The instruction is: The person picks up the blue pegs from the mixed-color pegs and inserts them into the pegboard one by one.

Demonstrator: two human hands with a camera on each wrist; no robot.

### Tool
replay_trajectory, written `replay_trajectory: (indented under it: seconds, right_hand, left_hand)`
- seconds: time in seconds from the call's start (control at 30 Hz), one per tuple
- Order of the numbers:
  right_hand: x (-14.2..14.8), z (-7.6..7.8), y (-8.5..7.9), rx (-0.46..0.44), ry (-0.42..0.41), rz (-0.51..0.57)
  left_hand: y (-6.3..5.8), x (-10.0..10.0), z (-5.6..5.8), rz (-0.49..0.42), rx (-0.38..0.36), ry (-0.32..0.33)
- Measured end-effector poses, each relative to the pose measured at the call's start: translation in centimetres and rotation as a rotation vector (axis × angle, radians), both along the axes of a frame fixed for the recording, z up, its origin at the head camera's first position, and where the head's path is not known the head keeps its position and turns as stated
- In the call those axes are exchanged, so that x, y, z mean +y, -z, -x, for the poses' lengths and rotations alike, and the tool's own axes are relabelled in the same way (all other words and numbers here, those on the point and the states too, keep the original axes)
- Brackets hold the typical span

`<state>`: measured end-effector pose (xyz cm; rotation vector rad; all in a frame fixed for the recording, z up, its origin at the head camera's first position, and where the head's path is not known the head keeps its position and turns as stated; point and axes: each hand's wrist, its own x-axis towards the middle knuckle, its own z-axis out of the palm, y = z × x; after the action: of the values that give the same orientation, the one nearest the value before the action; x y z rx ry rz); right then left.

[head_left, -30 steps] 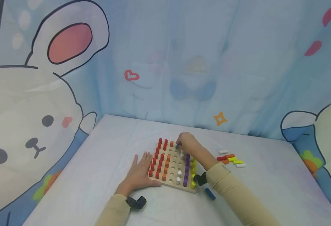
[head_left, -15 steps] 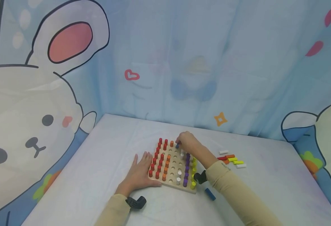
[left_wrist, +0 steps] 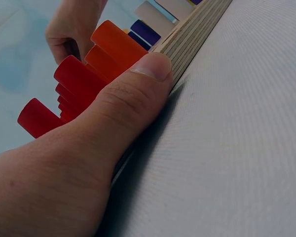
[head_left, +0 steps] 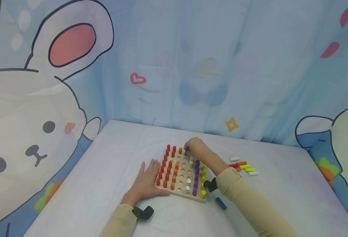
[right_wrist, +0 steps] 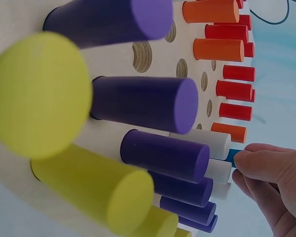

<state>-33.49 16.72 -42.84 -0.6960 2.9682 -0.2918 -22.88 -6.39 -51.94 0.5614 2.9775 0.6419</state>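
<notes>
With our right hand pinching the blue peg at the far edge of the board and our left hand straight-fingered along its left side, we judge a tilted push could jam the peg.

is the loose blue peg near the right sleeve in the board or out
Out: the loose blue peg lies on its side on the table, apart from the pegboard.

A blue peg stands on the pegboard.
</notes>
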Motion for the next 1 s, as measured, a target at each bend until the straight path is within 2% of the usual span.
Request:
replay_trajectory:
  seconds: [0.17, 0.4, 0.7, 0.87, 1.0]
  right_hand:
    - [0.2, 0.1, 0.2, 0.015, -0.013, -0.003]
    - [0.3, 0.2, 0.4, -0.014, 0.003, 0.013]
    - [0.2, 0.4, 0.6, 0.011, -0.007, 0.030]
    - [0.4, 0.0, 0.8, 0.069, -0.030, 0.069]
    - [0.8, -0.6, 0.2, 0.125, -0.040, 0.100]
  left_hand:
    - [0.2, 0.0, 0.0, 0.010, -0.009, 0.004]
    - [0.4, 0.0, 0.0, 0.014, -0.002, 0.008]
    - [0.3, -0.1, 0.2, 0.002, -0.003, -0.002]
    - [0.3, -0.1, 0.2, 0.013, -0.004, 0.001]
    - [0.2, -0.1, 0.1, 0.007, -0.008, 0.000]
